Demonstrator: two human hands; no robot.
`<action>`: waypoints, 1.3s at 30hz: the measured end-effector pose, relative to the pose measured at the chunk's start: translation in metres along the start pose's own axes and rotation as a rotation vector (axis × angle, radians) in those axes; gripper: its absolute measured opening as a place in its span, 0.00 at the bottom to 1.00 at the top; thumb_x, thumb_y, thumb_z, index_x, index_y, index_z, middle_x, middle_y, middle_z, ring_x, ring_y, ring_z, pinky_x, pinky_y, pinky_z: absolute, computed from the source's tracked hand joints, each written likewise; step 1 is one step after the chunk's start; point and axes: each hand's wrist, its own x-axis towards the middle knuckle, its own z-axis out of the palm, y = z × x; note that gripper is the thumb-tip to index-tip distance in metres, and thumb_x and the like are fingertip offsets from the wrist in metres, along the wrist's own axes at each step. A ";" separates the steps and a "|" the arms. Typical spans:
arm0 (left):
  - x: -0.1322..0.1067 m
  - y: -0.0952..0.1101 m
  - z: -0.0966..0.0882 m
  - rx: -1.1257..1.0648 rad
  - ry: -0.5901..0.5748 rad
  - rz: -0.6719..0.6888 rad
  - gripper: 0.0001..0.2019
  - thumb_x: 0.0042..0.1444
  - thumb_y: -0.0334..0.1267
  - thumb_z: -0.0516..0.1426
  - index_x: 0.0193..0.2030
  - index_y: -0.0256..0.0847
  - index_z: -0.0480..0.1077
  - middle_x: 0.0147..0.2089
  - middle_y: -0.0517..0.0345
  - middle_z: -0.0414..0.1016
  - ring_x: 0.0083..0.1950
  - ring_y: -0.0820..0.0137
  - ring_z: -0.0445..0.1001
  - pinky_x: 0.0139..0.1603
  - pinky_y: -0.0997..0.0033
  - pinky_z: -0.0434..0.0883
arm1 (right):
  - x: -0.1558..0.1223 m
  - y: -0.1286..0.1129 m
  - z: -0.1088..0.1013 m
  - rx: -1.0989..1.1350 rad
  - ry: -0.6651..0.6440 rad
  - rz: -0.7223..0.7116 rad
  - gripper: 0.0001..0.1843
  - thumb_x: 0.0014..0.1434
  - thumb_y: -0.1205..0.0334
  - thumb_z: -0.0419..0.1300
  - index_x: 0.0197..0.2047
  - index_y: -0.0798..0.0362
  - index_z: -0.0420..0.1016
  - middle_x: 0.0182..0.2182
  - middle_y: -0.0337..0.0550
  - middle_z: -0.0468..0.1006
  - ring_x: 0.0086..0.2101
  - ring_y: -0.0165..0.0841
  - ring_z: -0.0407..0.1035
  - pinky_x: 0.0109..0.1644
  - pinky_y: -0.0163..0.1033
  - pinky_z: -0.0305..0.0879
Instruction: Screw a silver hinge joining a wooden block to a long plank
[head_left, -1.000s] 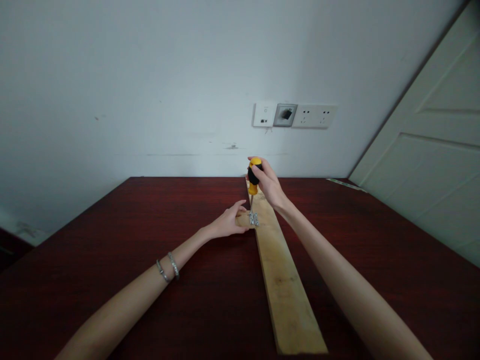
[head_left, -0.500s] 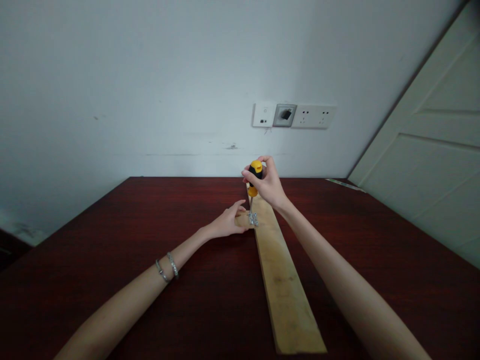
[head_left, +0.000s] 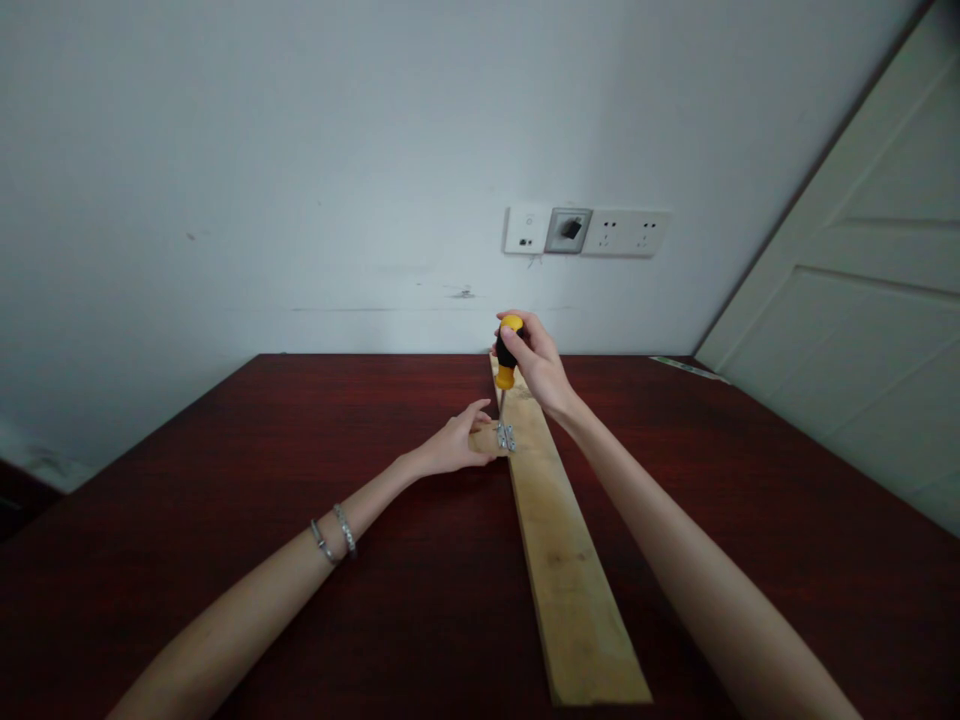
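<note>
A screwdriver (head_left: 511, 350) with a yellow and black handle stands nearly upright in my right hand (head_left: 543, 372), whose fingers wrap round the grip. Its shaft reaches down to a small metal hinge (head_left: 506, 437). The hinge lies across the joint between a long wooden board (head_left: 559, 550) and a small wooden block (head_left: 484, 440). My left hand (head_left: 454, 441) grips that block from the left, thumb on the near side and fingers on the far side. Whether a screw sits under the tip is too small to tell.
Everything lies on a dark red wooden table (head_left: 360, 600) against a white wall. A row of wall sockets (head_left: 589, 231) is above its back edge. A thin strip (head_left: 688, 369) lies at the back right corner, near a pale panelled door (head_left: 862, 290).
My right hand has turned round the screwdriver handle, its thumb now lying across the front of the grip. The left hand, block and board look almost unmoved.
</note>
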 end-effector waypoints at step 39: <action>-0.002 -0.002 0.000 0.017 0.019 -0.022 0.42 0.43 0.31 0.65 0.64 0.41 0.49 0.54 0.46 0.68 0.57 0.59 0.68 0.60 0.51 0.61 | -0.003 -0.007 -0.008 -0.027 0.001 -0.099 0.18 0.52 0.55 0.63 0.45 0.47 0.66 0.38 0.39 0.70 0.36 0.31 0.69 0.42 0.43 0.72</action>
